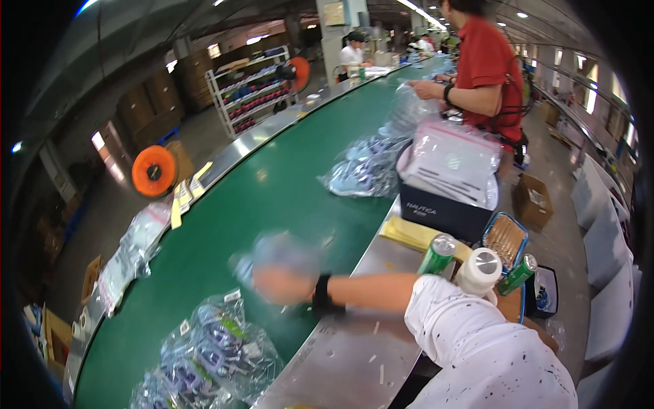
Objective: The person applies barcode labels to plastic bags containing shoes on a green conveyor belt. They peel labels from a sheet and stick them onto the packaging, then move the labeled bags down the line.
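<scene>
My right arm, in a white speckled sleeve and black wristband, reaches left over the green conveyor belt point(272, 177). Motion smears my right hand point(286, 278); its fingers cannot be made out singly. Around the hand, a pale blue thing in clear plastic point(278, 251) is blurred along with it, apparently gripped; its kind is unclear. Just below, clear bags of blue-purple shoes point(221, 337) with green inserts lie on the belt. My left hand does not show.
A metal ledge point(340, 361) edges the belt. On the right stand a dark box of plastic bags point(446, 201), a green can point(438, 253) and a white bottle point(479, 271). Farther up lie bagged blue shoes point(361, 163), beside a red-shirted person point(487, 65). An orange reel point(154, 170) stands left.
</scene>
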The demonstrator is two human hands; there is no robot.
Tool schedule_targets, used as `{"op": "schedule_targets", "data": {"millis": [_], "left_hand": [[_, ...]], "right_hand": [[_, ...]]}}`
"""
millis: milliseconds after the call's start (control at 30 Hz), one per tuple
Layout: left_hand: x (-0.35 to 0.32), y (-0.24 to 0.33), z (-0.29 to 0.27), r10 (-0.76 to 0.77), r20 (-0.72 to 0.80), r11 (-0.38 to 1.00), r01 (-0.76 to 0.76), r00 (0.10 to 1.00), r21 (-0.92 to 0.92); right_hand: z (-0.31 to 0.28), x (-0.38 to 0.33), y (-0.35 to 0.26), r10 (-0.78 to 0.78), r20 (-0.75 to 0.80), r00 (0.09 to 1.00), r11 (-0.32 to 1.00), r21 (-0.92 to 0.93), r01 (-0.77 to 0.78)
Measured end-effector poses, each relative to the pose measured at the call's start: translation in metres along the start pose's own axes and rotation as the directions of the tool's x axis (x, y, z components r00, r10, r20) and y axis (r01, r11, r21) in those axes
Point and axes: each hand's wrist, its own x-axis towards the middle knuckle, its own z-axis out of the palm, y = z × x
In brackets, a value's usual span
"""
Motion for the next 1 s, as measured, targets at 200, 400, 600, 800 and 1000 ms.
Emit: {"op": "schedule_targets", "data": {"millis": [200, 400, 600, 800, 1000], "left_hand": [[0.0, 0.017, -0.005, -0.056, -0.083, 0.979, 0.038, 0.995, -0.199], [0.005, 0.003, -0.006, 0.152, 0.031, 0.972, -0.144, 0.988, -0.185], [-0.004, 0.015, -0.008, 0.013, 0.071, 0.994, -0.005, 0.997, -0.11], [-0.008, 0.02, -0.003, 0.035, 0.191, 0.974, 0.009, 0.981, -0.225], [0.005, 0.004, -0.01, -0.002, 0.152, 0.991, 0.022, 0.988, -0.129]], "right_hand": [[0.062, -0.096, -0.159, -0.232, 0.431, 0.872, 0.885, 0.465, 0.006], [0.057, -0.161, -0.177, -0.131, 0.203, 0.97, 0.897, 0.442, 0.029], [0.045, -0.168, -0.19, -0.252, 0.139, 0.958, 0.923, 0.333, 0.194], [0.045, -0.168, -0.197, -0.291, 0.193, 0.937, 0.949, 0.182, 0.257], [0.022, -0.153, -0.199, -0.2, 0.06, 0.978, 0.935, 0.309, 0.172]]}}
